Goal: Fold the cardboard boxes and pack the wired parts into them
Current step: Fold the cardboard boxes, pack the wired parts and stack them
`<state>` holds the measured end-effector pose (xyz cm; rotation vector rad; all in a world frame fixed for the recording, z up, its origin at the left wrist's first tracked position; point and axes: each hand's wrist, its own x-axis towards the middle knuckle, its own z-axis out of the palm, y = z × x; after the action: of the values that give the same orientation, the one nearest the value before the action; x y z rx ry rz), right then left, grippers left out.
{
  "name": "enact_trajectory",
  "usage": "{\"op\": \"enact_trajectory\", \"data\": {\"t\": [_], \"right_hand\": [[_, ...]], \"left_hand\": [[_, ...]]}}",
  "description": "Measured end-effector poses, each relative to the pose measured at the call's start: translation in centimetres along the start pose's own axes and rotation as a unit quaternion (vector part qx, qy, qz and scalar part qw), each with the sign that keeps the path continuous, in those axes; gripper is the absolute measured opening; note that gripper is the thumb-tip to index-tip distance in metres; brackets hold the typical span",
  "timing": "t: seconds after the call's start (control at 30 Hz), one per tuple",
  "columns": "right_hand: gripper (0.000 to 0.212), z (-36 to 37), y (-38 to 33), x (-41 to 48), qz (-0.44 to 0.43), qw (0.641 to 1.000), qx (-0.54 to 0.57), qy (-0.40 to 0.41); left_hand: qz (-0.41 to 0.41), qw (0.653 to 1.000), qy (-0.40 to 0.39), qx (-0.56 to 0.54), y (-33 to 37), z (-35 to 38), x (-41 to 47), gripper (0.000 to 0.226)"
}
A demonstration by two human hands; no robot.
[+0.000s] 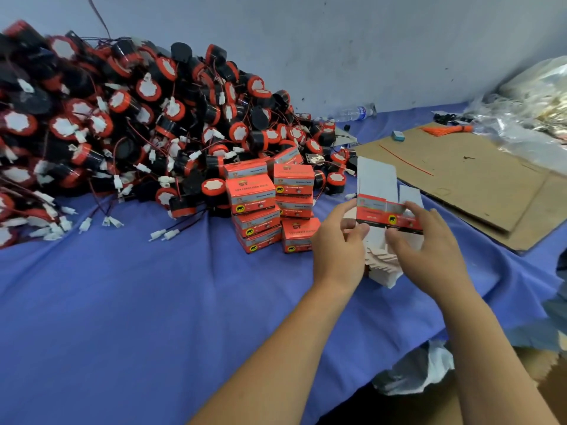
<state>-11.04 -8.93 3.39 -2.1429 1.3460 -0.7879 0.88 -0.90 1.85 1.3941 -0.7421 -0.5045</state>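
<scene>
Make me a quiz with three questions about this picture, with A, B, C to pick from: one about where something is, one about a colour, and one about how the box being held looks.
1. Where is the bottle?
A. On the brown cardboard.
B. By the wall, right of the pile.
C. In a hand.

2. What colour is the cloth?
A. Blue.
B. Green.
C. Yellow.

3. How is the held box?
A. Shut and stacked.
B. Torn in two.
C. Open, flaps sticking up.

Answers:
1 B: it lies at the foot of the wall, just past the pile's right edge.
2 A: blue shows all around the arms.
3 C: the left hand and right hand grip it, and its white flaps stand up unfolded.
</scene>
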Motion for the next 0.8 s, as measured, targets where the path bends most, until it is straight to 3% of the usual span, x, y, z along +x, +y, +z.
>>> {"op": "enact_trajectory", "data": {"t": [0.23, 0.43, 0.53, 0.6, 0.67, 0.8], "right_hand": [[0.079, -1.9, -3.7, -3.8, -0.090, 0.992, 0.008, -0.093], [0.059, 2.4, -9.2, -9.8, -0.152, 0.974, 0.073, -0.148], [0.051, 4.5, -12.0, -13.1, -0.129, 0.959, 0.158, -0.199], [0.049, 5.6, -13.8, -15.2, -0.087, 0.927, 0.250, -0.267], [0.047, 6.8, -15.7, -17.5, -0.036, 0.866, 0.366, -0.338], [0.052, 8.9, -18.9, -21.6, 0.087, 0.744, 0.518, -0.412]], "left_hand": [[0.023, 0.998, 0.032, -0.055, 0.8, -6.9, -3.8, 0.040], [0.058, 0.992, 0.098, 0.052, 1.2, -15.0, -10.6, 0.040], [0.028, 0.989, 0.130, 0.067, 1.3, -18.8, -13.8, 0.050], [0.005, 0.987, 0.144, 0.076, 1.5, -21.2, -15.6, 0.047], [-0.013, 0.988, 0.144, 0.050, 2.0, -23.5, -17.1, 0.038], [-0.005, 0.995, 0.092, -0.023, 2.4, -27.2, -19.8, 0.070]]}}
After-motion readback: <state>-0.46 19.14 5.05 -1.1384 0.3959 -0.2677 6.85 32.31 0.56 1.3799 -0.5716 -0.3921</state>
